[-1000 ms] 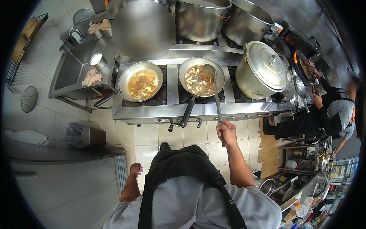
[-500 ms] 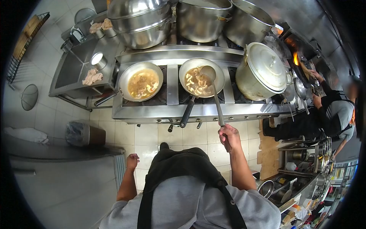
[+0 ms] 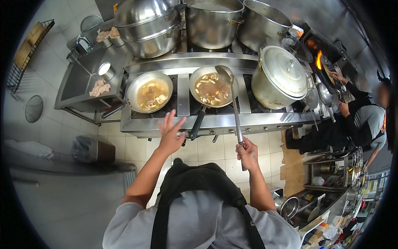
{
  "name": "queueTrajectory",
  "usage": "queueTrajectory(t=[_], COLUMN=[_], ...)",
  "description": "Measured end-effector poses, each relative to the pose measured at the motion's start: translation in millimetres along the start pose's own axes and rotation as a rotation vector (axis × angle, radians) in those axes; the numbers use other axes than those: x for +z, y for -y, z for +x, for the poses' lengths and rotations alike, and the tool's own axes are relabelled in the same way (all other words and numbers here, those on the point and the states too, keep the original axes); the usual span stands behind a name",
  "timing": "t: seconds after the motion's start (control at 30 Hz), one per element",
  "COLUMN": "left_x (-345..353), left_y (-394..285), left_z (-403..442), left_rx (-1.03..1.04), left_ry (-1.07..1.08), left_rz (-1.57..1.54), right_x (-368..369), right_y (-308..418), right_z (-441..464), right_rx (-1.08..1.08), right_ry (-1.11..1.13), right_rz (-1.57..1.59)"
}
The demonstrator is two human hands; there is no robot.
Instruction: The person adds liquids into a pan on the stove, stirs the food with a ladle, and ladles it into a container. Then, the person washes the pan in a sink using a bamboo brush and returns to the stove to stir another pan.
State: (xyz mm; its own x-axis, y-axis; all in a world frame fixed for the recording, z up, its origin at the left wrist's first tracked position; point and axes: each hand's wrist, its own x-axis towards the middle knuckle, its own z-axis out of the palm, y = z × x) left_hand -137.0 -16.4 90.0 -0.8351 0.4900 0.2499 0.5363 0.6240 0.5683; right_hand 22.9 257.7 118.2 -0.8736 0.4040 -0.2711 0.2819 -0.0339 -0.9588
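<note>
At twelve o'clock on the stove [image 3: 245, 120], a first pan [image 3: 203, 99] of broth and chopped food is partly hidden by the bowl of the ladle [image 3: 235, 110]; whether the broth is touched by it cannot be told. The ladle's handle is gripped by the right hand [image 3: 247, 154] at four o'clock. The left hand [image 3: 171, 135] is held empty and spread near the first pan's black handle [image 3: 197, 124]. At ten o'clock, similar food is held in a second pan [image 3: 144, 108]; at two, a pot [image 3: 269, 89] is covered by a lid [image 3: 286, 70]. Tall pots [image 3: 213, 27] are cut off at the top edge. At three, a co-worker's face is blurred.
</note>
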Motion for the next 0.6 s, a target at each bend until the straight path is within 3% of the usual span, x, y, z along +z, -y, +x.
queueTrajectory(t=[0.23,0.37,0.57,0.6], left_x=[19,27,45,37], left_y=[-73,-82,-76,-84], left_z=[89,124,119,110], left_rx=[0.165,0.214,0.163,0.143], left_ry=[0.053,0.033,0.072,0.07], left_rz=[0.107,0.243,0.543,0.443], right_x=[-21,-42,-56,-56], right_y=[47,72,73,67], right_z=[-51,-93,-114,-112], right_rx=[0.142,0.207,0.204,0.219], right_ry=[0.12,0.196,0.201,0.194], right_rz=[0.391,0.561,0.556,0.563])
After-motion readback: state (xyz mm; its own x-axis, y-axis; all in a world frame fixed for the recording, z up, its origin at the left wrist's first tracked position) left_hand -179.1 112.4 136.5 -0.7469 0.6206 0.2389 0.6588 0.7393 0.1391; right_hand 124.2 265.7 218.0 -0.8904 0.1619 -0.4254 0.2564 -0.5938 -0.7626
